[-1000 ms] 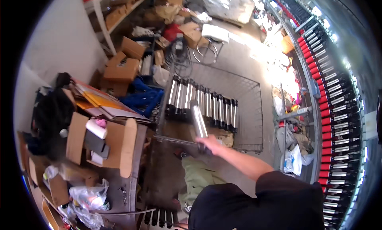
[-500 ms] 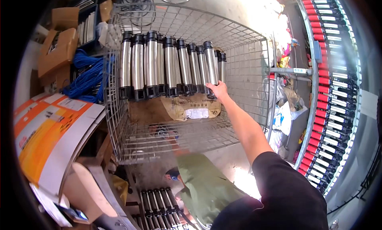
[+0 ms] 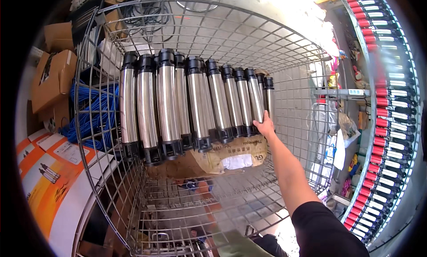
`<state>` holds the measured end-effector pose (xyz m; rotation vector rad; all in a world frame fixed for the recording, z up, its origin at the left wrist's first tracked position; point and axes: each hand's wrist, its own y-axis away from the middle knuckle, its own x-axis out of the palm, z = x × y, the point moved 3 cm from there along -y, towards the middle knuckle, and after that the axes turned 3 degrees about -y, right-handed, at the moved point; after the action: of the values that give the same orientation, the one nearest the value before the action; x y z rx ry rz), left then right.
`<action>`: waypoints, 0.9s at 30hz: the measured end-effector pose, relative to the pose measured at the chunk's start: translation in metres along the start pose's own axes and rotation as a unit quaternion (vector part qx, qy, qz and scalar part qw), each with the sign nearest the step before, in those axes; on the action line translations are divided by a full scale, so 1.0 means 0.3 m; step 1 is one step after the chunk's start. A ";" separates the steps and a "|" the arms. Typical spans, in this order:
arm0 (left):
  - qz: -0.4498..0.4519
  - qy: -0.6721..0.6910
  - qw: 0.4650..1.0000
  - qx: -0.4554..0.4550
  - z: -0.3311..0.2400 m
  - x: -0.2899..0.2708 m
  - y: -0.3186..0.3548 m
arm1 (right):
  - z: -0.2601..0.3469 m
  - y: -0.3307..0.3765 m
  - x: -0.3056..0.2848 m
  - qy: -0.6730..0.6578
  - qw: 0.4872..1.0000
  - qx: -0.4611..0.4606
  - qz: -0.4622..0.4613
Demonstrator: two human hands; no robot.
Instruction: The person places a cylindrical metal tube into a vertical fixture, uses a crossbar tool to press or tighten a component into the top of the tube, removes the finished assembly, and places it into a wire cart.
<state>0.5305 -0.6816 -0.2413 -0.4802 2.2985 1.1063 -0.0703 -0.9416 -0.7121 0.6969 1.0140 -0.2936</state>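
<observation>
My right hand [image 3: 265, 124] is closed around the lower part of a shiny steel cylinder [image 3: 256, 99] with black ends, near the right end of a row. The thumb shows on its near side; the other fingers are mostly hidden behind it. Several more steel cylinders [image 3: 169, 103] of the same kind lean side by side to the left, and one [image 3: 269, 94] stands to the right. They lie in a wire mesh cage [image 3: 293, 110], above a flattened brown cardboard or paper sheet [image 3: 200, 161]. My left hand is out of view.
Printed orange and white cartons [image 3: 62, 163] stand at the left, below a blue cord bundle [image 3: 100, 110] and an opened brown box [image 3: 53, 79]. A curved rack of red and silver parts [image 3: 378, 137] runs along the right. My leg [image 3: 207, 199] shows through the mesh.
The view has moved closer over the cage. The held cylinder, which stood out in front of the row, now sits more in line with it. My right hand still holds its lower part.
</observation>
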 end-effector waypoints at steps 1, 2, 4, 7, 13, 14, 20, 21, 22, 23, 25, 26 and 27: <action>0.047 0.043 0.997 -0.031 0.027 0.069 0.003 | -0.149 -0.071 -0.002 -0.060 0.998 0.030 -0.020; 0.086 0.082 0.991 -0.061 0.050 0.131 0.010 | -0.220 -0.116 0.007 -0.128 0.990 0.055 -0.035; 0.162 0.062 0.982 -0.076 0.051 0.174 0.078 | -0.087 -0.082 0.109 -0.129 0.985 0.090 0.068; 0.174 0.064 0.978 -0.090 0.141 0.204 0.199 | 0.017 0.002 0.040 -0.138 0.972 0.109 0.157; 0.167 0.091 0.980 -0.057 0.299 0.168 0.336 | 0.364 0.462 -0.116 -0.353 0.924 0.005 0.145; 0.154 0.086 0.982 -0.063 0.384 0.185 0.384 | 0.507 0.615 -0.151 -0.328 0.933 -0.050 0.139; 0.153 -0.004 0.982 -0.111 0.988 0.215 0.597 | 1.041 1.699 -0.188 -0.218 0.887 -0.316 0.257; 0.109 0.001 0.987 -0.116 1.081 0.205 0.626 | 1.073 1.883 -0.160 -0.209 0.858 -0.337 0.326; 0.104 -0.007 0.987 -0.123 1.201 0.236 0.669 | 1.103 2.078 -0.133 -0.180 0.831 -0.340 0.401; 0.129 0.027 0.979 -0.159 1.310 0.279 0.689 | 1.079 2.229 -0.090 -0.151 0.790 -0.384 0.453; 0.055 0.131 0.964 -0.225 1.550 0.302 0.754 | 1.065 2.572 -0.013 -0.050 0.732 -0.457 0.502; 0.023 0.150 0.952 -0.264 1.697 0.349 0.773 | 1.027 2.690 0.043 0.002 0.711 -0.469 0.523; -0.016 0.197 0.905 -0.376 1.861 0.446 0.783 | 0.997 2.814 0.082 0.046 0.691 -0.484 0.535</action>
<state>0.4763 -0.1072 -0.4696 -1.1117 2.0767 2.0317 0.5916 -0.5022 -0.2980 0.2043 0.5579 1.2615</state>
